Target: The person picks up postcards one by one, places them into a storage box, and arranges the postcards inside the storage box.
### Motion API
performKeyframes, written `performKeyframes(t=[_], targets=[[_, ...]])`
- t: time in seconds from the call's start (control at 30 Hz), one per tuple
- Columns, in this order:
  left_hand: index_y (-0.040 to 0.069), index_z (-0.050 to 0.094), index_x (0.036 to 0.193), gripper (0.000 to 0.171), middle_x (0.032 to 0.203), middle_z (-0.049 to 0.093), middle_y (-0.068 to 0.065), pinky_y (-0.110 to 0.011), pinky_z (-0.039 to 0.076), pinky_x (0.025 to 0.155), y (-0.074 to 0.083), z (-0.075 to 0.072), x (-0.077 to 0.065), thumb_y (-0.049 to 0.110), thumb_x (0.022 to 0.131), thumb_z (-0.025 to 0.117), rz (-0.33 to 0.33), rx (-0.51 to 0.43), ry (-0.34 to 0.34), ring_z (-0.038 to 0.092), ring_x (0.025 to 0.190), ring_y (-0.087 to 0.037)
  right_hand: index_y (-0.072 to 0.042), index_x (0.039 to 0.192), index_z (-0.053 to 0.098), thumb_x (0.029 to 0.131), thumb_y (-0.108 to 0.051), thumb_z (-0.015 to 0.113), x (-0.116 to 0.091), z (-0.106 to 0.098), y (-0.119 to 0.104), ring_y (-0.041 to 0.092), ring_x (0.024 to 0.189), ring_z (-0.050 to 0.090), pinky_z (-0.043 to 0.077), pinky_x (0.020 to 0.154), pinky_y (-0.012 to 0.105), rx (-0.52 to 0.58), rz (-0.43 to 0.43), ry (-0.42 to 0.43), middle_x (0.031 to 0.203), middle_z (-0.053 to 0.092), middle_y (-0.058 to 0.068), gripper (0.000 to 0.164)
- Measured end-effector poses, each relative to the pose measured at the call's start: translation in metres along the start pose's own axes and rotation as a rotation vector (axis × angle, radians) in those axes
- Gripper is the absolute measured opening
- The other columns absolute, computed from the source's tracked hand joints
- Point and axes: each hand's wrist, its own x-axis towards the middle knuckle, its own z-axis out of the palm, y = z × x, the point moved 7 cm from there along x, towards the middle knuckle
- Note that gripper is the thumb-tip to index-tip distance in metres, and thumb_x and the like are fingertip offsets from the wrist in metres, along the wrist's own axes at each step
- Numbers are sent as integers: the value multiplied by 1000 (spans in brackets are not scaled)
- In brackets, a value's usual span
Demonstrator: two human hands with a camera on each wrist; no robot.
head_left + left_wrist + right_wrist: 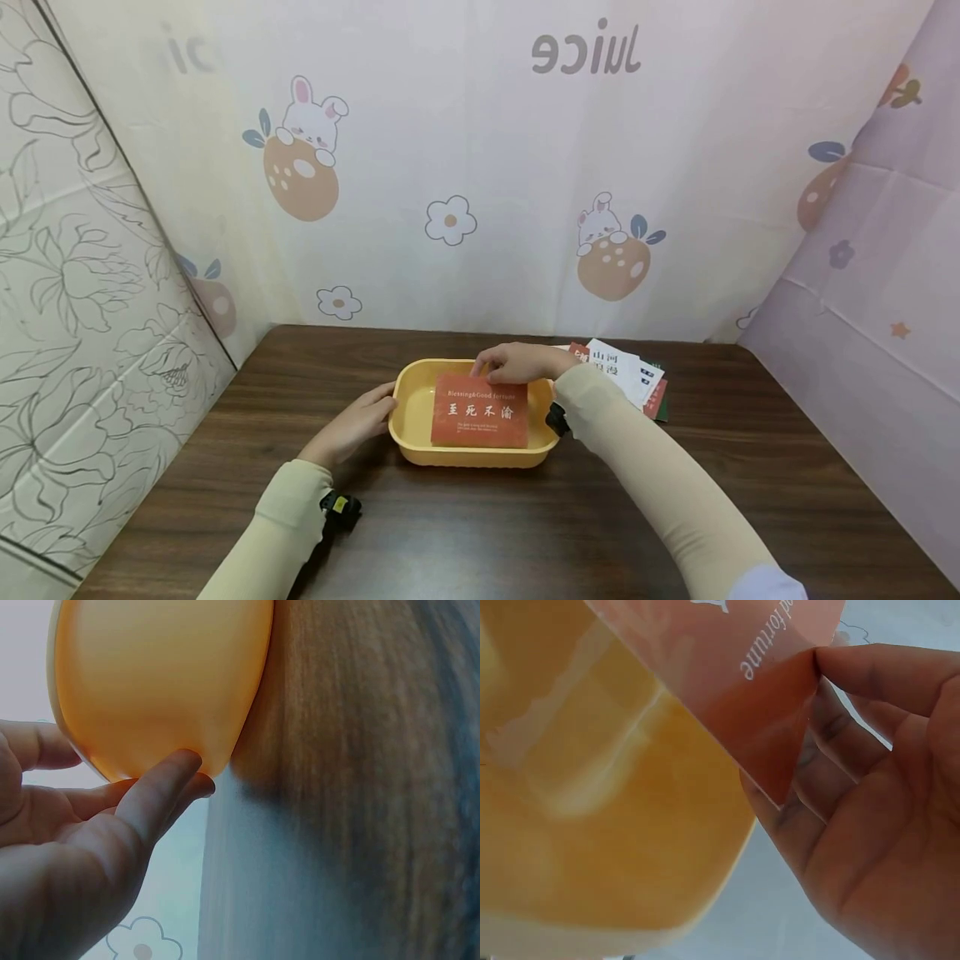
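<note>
A yellow plastic basin (pixel 472 457) stands on the table. My left hand (pixel 362 425) rests against its left end, fingertips touching the outer wall below the rim in the left wrist view. My right hand (pixel 517 364) pinches the upper edge of a red card (pixel 480 421) with white lettering, thumb in front and fingers behind. In the head view the card leans face-up over the inside of the basin; in the right wrist view one of its corners lies between the thumb and fingers.
Several loose cards, white (pixel 613 367), red (pixel 655 400) and green, lie in an overlapping heap right of the basin, partly behind the right forearm. The dark wood table (pixel 465 533) meets a patterned curtain (pixel 465 167) at the back. Black wrist cameras (pixel 341 508) sit on both wrists.
</note>
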Motion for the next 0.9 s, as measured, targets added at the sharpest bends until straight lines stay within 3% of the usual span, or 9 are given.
performKeyframes(t=[0.23,0.5,0.9], targets=[[-6,24,155,52,155,31,-28,-51,42,107,1,-1,0,13,107,33,-13,6,8,45,134,-38,-20,120,68,100,-11,56,6,4,2,18,96,56,49,87,36,-37,27,-15,107,61,2,25],[-6,23,155,53,154,33,-29,-51,43,107,1,-1,-1,13,107,32,-5,0,1,46,133,-38,-24,116,68,89,-5,72,15,11,3,17,86,58,52,73,29,-132,70,6,94,62,-1,33],[-7,25,154,52,153,34,-29,-50,44,106,0,0,0,13,107,34,-9,-1,13,47,132,-37,-21,114,72,81,-1,81,17,17,-6,16,87,60,56,76,31,-212,143,43,94,65,-1,40]])
